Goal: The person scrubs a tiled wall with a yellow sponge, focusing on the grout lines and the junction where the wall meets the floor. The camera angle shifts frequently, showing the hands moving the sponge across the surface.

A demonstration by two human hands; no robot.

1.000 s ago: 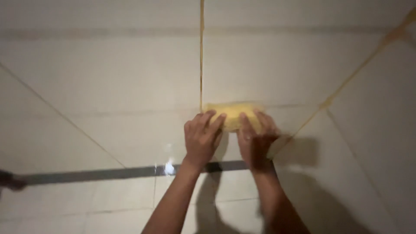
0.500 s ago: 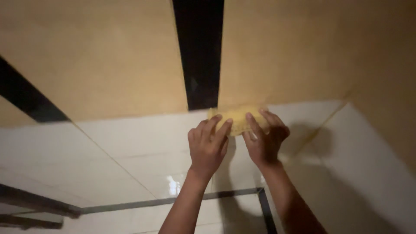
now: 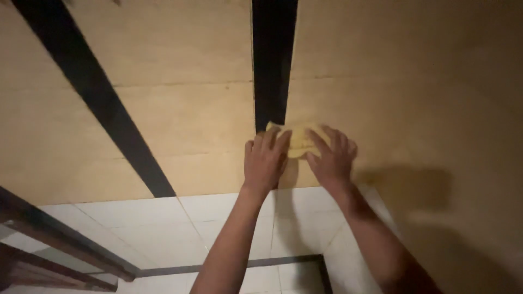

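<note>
A: What are your hands doing?

B: Your left hand point(image 3: 265, 162) and right hand point(image 3: 331, 159) are lying flat, fingers spread, both pressing the yellow cloth point(image 3: 297, 139) against the tan panel point(image 3: 185, 120).

A: Where is the cloth sitting?

B: It's lying just below the black strip point(image 3: 274, 60), above the white tiles point(image 3: 163, 223).

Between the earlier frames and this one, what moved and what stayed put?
Both hands, the left hand and right hand, slid the yellow cloth up off the white tiles onto the tan panel, by the black strip. Both palms stay pressed flat on the cloth; nothing let go.
</note>
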